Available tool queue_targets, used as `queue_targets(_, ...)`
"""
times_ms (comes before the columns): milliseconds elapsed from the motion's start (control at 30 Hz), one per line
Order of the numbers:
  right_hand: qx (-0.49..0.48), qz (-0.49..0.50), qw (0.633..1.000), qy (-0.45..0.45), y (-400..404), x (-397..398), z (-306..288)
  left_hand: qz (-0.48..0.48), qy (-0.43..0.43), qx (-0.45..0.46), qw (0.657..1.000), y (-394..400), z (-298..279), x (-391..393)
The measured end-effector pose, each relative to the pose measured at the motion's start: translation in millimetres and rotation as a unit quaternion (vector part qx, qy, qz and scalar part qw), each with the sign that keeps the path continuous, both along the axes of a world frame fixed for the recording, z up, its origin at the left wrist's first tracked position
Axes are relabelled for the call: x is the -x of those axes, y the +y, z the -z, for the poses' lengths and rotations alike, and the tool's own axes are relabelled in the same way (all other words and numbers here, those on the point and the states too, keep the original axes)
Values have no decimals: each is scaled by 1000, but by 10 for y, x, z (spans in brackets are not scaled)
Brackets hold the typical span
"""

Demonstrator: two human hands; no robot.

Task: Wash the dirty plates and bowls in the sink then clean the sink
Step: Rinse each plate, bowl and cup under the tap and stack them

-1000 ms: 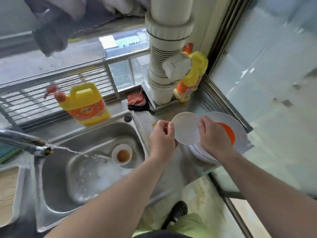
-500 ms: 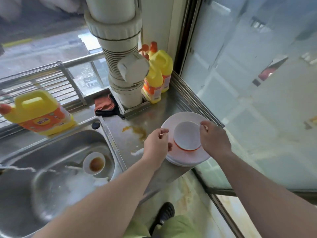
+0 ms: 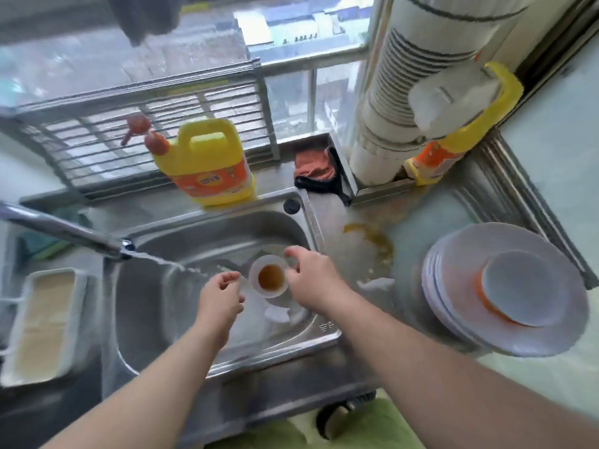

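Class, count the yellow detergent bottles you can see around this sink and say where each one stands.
2. One large yellow jug stands on the ledge behind the sink. A second yellow bottle stands in the right corner, partly hidden by the white pipe; more could be hidden.

Yellow jug (image 3: pixel 207 163) — orange label; white bowl (image 3: pixel 270 276) — brown residue.

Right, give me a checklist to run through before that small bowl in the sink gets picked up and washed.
1. Small bowl within reach, in the sink: ok.
2. Bowl emptied: not ok, brown liquid inside.
3. Water running from the faucet: ok.
4. Right hand has a grip: cannot tell; its fingers curl at the rim.
5. Left hand free: ok, holds nothing.
6. Plate stack clear of the sink: ok, it sits on the counter.
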State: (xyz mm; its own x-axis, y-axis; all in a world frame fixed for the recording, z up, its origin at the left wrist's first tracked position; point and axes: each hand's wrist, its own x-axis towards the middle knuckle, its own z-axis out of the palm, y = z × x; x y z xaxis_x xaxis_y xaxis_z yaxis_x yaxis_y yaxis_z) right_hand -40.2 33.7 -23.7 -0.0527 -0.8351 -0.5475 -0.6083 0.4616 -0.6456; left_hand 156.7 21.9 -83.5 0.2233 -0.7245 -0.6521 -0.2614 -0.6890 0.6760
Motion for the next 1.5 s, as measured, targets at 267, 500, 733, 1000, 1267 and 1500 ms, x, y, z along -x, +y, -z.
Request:
queue_targets(267, -227, 36, 969, 93, -464, -741, 1172, -5, 45, -82, 996, -90, 340, -945)
queue_targets(500, -199, 22, 962, 188, -585, -822, 1676, 21, 78, -128, 988, -161, 568, -1031)
queue_targets(733, -134, 160, 978, -9, -510, -1319, 1076, -31, 188, -156, 969, -307, 434, -926)
queue_targets(1000, -153, 236, 948, -147, -277, -1669, 503, -41, 180, -41, 982, -390, -15, -1135)
queue_targets(1267, -195, 282, 895, -285, -268, -1688, 16, -18, 233, -47, 971, -409, -489, -1293)
queue_targets(1500, -65, 241, 943, -221, -332, -1757, -114, -75, 373, -95, 920, -395, -482, -1316)
